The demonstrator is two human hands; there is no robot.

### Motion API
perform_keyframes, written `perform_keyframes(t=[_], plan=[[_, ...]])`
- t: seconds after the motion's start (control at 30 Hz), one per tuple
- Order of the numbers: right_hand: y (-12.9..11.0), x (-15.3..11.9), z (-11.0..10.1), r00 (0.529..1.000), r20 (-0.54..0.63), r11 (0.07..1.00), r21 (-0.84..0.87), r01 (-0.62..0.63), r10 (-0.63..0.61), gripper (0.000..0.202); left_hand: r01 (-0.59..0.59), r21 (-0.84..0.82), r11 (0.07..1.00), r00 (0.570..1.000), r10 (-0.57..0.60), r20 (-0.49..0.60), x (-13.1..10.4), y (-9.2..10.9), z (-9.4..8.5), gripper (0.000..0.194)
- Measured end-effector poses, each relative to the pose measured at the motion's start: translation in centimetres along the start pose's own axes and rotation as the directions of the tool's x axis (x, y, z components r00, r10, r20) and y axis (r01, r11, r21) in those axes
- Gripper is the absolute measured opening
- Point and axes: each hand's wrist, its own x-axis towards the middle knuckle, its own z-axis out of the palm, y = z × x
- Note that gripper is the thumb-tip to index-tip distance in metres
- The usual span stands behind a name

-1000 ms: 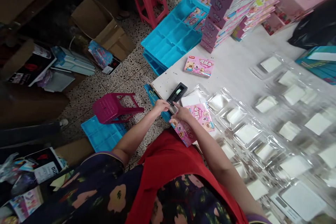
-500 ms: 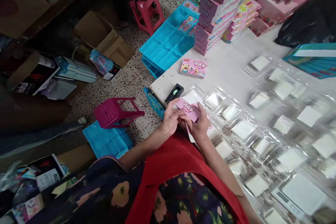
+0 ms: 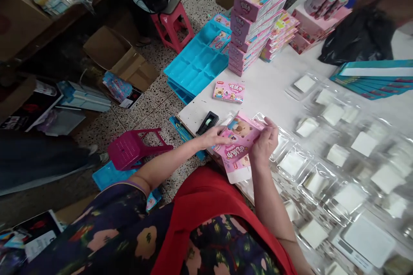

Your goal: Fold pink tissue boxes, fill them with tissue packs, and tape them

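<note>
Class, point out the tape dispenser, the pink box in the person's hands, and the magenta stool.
tape dispenser (image 3: 207, 123), head view, black top.
pink box (image 3: 238, 137), head view, printed front face.
magenta stool (image 3: 127, 149), head view, perforated seat.

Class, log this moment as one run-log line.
left hand: holds pink box | right hand: holds same box | beside: tape dispenser

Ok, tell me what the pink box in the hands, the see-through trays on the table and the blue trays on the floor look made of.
Pink box: looks like thin printed cardboard, slightly glossy, with a white flap folded open at its end. See-through trays: probably thin clear formed plastic; they glint and show the white squares inside. Blue trays: likely rigid moulded plastic, even colour, matte, with compartment walls.
</note>
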Motion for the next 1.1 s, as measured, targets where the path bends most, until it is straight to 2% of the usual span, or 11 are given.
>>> perform_keyframes(t=[0.07, 0.17, 0.27, 0.37, 0.47, 0.6, 0.67, 0.77, 0.87, 1.0, 1.1], plan=[[0.7, 1.3, -0.3, 0.996, 0.017, 0.989, 0.120, -0.089, 0.088, 0.057, 0.031, 0.187, 0.982, 0.990, -0.004, -0.141, 2.4, 0.8, -1.3, 0.054], [2.4, 2.2, -1.3, 0.969, 0.033, 0.950, 0.189, -0.247, 0.246, 0.056, 0.043, 0.582, 0.812, 0.903, 0.218, -0.371, 8.3, 1.1, -4.1, 0.052], [4.1, 1.3, -2.7, 0.923, 0.019, 0.904, 0.191, -0.381, 0.385, 0.053, 0.003, 0.787, 0.617, 0.894, 0.350, -0.279, 14.6, -0.4, -6.4, 0.045], [5.4, -1.4, -4.5, 0.849, -0.002, 0.827, 0.230, -0.513, 0.528, 0.048, 0.007, 0.841, 0.540, 0.953, 0.251, -0.169, 17.6, -2.5, -6.8, 0.047], [6.3, -4.9, -6.5, 0.742, 0.019, 0.709, 0.278, -0.648, 0.671, 0.044, 0.015, 0.826, 0.564, 0.954, 0.238, -0.180, 16.1, -3.5, -5.3, 0.058], [7.4, -8.7, -8.2, 0.542, 0.171, 0.494, 0.255, -0.831, 0.823, 0.041, 0.057, 0.786, 0.616, 0.954, 0.198, -0.224, 9.9, -3.9, -0.3, 0.038], [8.0, -9.7, -8.3, 0.513, 0.164, 0.474, 0.228, -0.851, 0.842, 0.041, 0.046, 0.784, 0.619, 0.986, 0.097, -0.134, 6.9, -4.5, 2.6, 0.030], [8.6, -10.2, -8.0, 0.563, 0.087, 0.540, 0.194, -0.819, 0.822, 0.042, 0.075, 0.728, 0.681, 0.995, -0.004, -0.099, 4.1, -6.3, 5.5, 0.021], [9.0, -10.1, -8.1, 0.647, 0.017, 0.639, 0.140, -0.756, 0.762, 0.046, 0.187, 0.494, 0.849, 0.963, -0.059, -0.263, 2.1, -8.5, 6.3, 0.017], [9.5, -8.6, -9.0, 0.787, -0.028, 0.785, -0.065, -0.616, 0.616, 0.054, 0.416, -0.099, 0.904, 0.782, -0.411, -0.468, -1.5, -11.3, 7.0, 0.031], [10.0, -5.9, -8.8, 0.920, 0.112, 0.833, -0.476, -0.283, 0.376, 0.052, 0.481, -0.299, 0.824, 0.686, -0.566, -0.457, -3.3, -12.7, 8.6, 0.035]])
